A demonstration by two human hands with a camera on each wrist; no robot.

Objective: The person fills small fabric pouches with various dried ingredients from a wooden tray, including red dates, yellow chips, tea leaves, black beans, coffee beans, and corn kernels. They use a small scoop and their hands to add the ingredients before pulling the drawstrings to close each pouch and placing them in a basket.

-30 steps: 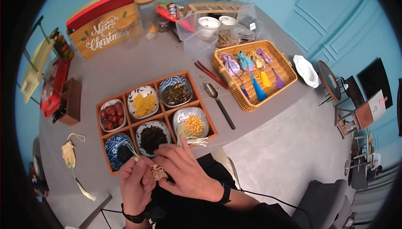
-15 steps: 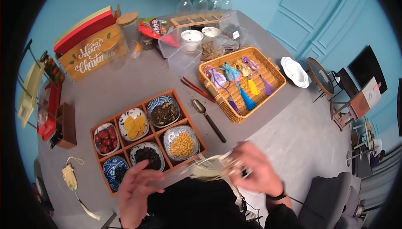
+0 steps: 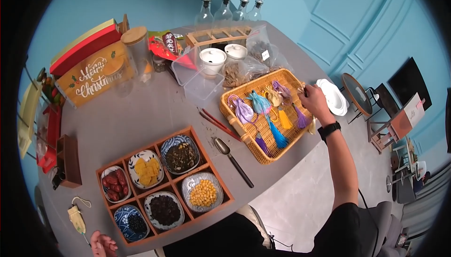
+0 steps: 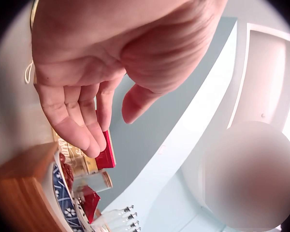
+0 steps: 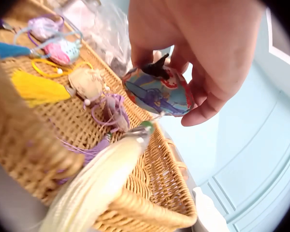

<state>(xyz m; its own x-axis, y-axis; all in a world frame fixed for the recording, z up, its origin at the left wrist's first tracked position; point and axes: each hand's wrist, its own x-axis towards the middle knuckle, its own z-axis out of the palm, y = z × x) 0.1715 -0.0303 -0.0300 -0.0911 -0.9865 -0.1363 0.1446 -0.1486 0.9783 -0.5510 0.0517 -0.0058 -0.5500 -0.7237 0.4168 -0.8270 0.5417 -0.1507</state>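
Note:
My right hand is over the far right end of the wicker basket. Its fingers grip a small patterned sachet, whose long cream tassel hangs across the basket rim in the right wrist view. Inside the basket lie a lavender sachet, a blue one, a gold one and a purple one, with coloured tassels. My left hand holds nothing, fingers loosely bent, low at the left beside the compartmented wooden box.
Bowls of red dates, corn kernels and other dry goods fill the box. A scoop and red tongs lie between box and basket. A cream pouch lies far left; a white dish sits right of the basket.
My right hand has carried the sachet from in front of the box across to the basket's right end. The left hand let go of it and dropped to the lower left.

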